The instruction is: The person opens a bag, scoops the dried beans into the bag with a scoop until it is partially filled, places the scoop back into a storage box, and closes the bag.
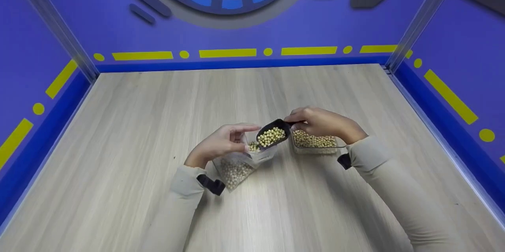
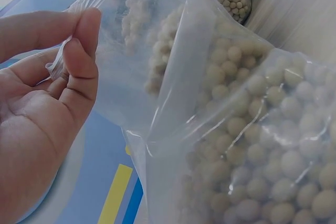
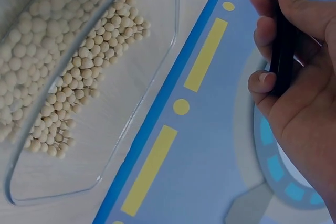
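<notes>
My left hand [image 1: 221,143] pinches the rim of a clear plastic bag [image 2: 173,103] between thumb and forefinger, holding its mouth apart. Pale round beans [image 2: 294,166] fill the lower part of the bag. In the head view, my right hand [image 1: 321,122] grips the handle of a black scoop [image 1: 273,133]. The scoop is heaped with yellowish beans and its lip overlaps the bag's mouth. The right wrist view shows the fingers wrapped round the black handle [image 3: 283,51]; the scoop's bowl is mostly out of that frame.
Below my right hand stands a clear rectangular container [image 1: 315,150] partly filled with the same beans, piled to one side in the right wrist view. Blue-purple panels [image 1: 236,35] with yellow marks border the wooden table [image 1: 165,102] at the back and sides.
</notes>
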### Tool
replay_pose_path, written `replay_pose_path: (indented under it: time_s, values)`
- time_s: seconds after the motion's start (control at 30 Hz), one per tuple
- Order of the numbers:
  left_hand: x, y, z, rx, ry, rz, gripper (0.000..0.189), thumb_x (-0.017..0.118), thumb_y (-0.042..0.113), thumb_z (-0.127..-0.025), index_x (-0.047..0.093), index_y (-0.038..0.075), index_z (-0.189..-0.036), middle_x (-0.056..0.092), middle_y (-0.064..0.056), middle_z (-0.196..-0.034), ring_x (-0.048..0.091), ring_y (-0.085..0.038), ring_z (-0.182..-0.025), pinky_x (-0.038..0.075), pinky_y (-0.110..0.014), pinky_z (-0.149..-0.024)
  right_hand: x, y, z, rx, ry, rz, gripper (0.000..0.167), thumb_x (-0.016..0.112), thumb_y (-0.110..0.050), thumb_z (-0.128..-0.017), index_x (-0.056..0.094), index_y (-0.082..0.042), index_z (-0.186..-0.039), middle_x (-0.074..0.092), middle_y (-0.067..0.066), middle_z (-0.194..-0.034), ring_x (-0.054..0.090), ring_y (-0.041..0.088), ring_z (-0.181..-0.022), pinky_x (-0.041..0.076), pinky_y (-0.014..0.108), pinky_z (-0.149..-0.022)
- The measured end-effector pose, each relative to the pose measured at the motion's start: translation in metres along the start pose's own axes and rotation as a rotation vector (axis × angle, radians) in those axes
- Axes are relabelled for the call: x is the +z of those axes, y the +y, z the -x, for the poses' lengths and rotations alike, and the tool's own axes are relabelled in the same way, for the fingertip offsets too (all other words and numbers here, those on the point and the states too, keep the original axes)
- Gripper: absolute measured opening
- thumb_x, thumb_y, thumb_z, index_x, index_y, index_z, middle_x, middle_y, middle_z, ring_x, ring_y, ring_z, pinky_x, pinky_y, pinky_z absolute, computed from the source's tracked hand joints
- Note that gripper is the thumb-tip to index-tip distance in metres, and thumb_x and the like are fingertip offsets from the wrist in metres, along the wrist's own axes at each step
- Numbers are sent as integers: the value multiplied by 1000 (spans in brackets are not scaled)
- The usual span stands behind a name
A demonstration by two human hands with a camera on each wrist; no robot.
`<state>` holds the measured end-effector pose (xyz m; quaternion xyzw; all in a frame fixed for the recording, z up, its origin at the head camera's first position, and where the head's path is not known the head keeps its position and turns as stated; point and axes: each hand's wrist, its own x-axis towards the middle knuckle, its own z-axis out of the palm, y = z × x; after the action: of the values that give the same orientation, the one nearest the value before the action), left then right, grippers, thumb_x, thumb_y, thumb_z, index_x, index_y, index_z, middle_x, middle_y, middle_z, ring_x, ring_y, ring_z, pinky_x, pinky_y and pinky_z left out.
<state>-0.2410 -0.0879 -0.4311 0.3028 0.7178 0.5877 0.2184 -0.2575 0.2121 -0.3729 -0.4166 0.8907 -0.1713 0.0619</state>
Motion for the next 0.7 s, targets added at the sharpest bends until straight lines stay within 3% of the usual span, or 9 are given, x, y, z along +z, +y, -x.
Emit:
replay_pose_path:
  time_s: [0.23,0.5,0.7]
  values:
    - [-1,5,1,30,3,-20,59,66,-4,-82,50,2,-139,57,-1,-78,52,-5,-69,43,-17,-61,-6,-2,-2,-60,13,27,30,58,-1,-92,67,-1,-120,68,11,-100,64,21,-91,53,37,-80]
    - [-3,8,1,36,9,-7,59,66,-4,-82,50,2,-139,58,-11,-91,53,-5,-70,45,-17,-63,-11,-4,-5,-74,15,46,27,59,0,-91,68,-2,-116,68,10,-96,62,19,-86,52,36,-75]
    - [-4,11,3,33,6,43,59,64,-5,-82,48,1,-139,60,-3,-81,59,-9,-73,50,-20,-68,-16,-6,-5,-70,23,76,29,59,1,-90,68,-1,-117,68,12,-98,62,21,-86,52,37,-75]
